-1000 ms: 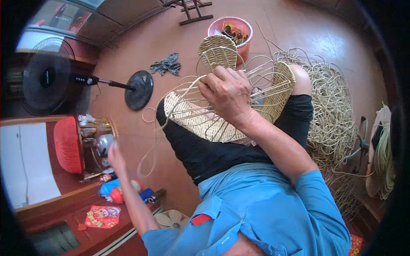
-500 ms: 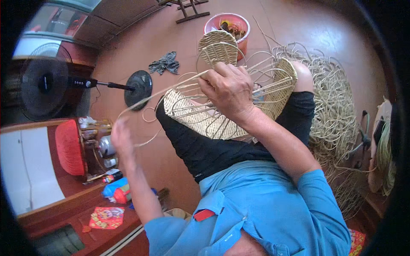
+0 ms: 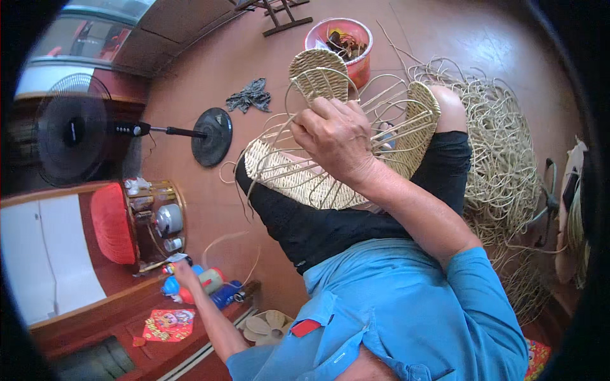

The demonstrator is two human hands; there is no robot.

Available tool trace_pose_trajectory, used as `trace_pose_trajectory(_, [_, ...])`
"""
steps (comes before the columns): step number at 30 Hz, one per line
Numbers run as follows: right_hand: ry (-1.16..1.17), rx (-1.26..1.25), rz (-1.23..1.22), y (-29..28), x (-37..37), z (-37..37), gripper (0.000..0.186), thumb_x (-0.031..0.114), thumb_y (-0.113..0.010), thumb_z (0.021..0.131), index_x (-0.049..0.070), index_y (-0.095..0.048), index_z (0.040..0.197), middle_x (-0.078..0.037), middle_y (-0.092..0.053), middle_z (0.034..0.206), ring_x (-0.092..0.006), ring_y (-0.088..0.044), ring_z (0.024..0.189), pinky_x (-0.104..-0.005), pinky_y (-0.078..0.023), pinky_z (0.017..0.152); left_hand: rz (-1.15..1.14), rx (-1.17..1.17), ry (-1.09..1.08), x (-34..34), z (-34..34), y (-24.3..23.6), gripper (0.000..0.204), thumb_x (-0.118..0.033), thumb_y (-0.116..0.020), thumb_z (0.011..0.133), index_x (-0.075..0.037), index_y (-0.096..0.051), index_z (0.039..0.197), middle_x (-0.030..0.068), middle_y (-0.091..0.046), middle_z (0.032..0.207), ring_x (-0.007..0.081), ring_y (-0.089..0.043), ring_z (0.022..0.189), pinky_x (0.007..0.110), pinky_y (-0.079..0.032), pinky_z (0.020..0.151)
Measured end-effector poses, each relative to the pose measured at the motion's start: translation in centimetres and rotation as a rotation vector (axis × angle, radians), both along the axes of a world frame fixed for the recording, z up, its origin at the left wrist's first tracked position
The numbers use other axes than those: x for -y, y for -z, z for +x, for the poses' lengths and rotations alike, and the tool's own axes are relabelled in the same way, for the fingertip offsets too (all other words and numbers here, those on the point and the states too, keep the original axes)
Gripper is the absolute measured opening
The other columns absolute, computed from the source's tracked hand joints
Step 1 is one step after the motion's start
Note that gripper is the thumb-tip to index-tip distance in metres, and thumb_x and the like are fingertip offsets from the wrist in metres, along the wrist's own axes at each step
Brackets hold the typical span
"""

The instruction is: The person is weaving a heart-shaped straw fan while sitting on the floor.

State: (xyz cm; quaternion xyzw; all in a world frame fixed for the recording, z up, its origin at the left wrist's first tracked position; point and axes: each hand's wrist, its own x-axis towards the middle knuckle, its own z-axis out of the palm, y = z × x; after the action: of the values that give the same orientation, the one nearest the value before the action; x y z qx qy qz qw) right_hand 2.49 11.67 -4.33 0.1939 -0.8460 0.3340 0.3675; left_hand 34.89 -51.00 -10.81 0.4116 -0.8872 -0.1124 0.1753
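Note:
My right hand point(image 3: 337, 140) is closed over the middle of a woven straw piece point(image 3: 286, 171), gripping several of the thin cords that arch across it. The piece rests over my lap and knees. Its pale braided band curves round, with a rounded woven end point(image 3: 319, 68) at the far side and another at the right. My left hand point(image 3: 184, 274) is out at the far left, smeared by motion, above bottles on a wooden ledge. A blurred loop of straw cord point(image 3: 238, 238) trails in the air beside it, and the hand seems closed on it.
A heap of loose straw cord point(image 3: 499, 146) lies on the floor at the right. A red bucket point(image 3: 359, 70) stands beyond the woven piece. At the left are a standing fan point(image 3: 213, 136), a dark rag point(image 3: 249, 95), a red cushion point(image 3: 113, 223) and several bottles point(image 3: 213, 279).
My left hand has swung down and toward me at the left, taking the trailing cord away from the woven piece. My right hand keeps its hold, nearly in place.

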Motion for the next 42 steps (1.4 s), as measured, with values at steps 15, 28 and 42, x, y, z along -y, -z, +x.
trace_pose_trajectory(15, [0.029,0.072,0.025,-0.2,-0.8,0.3,0.025,0.029,-0.081,0.093,0.015,-0.065,0.080,-0.002,-0.059,0.083,-0.0231,-0.066,0.079,-0.0416,-0.047,0.073,0.471,-0.145,1.003,-47.2,-31.0,-10.8,0.030,-0.022,-0.057,0.113,-0.002,-0.077,0.123,0.0167,-0.077,0.113,0.0309,-0.071,0.104,0.041,-0.053,0.098])
trace_pose_trajectory(28, [-0.045,0.145,-0.037,-0.6,-1.4,0.4,0.023,0.026,-0.081,0.093,0.011,-0.068,0.104,-0.006,-0.066,0.090,-0.0295,-0.070,0.082,-0.0442,-0.049,0.074,1.114,-0.361,0.991,-48.7,-31.3,-11.0,0.040,-0.001,-0.055,0.110,0.002,-0.058,0.150,0.0150,-0.075,0.129,0.0168,-0.070,0.119,0.033,-0.053,0.107])
trace_pose_trajectory(42, [-0.071,0.186,-0.135,-1.5,-0.9,0.8,0.018,0.024,-0.080,0.099,0.009,-0.077,0.109,-0.009,-0.078,0.088,-0.0262,-0.078,0.077,-0.0398,-0.059,0.069,0.982,-0.375,1.049,-48.2,-30.7,-9.7,0.064,0.002,-0.045,0.101,-0.001,-0.040,0.164,0.0218,-0.077,0.123,0.0278,-0.073,0.119,0.042,-0.052,0.111])
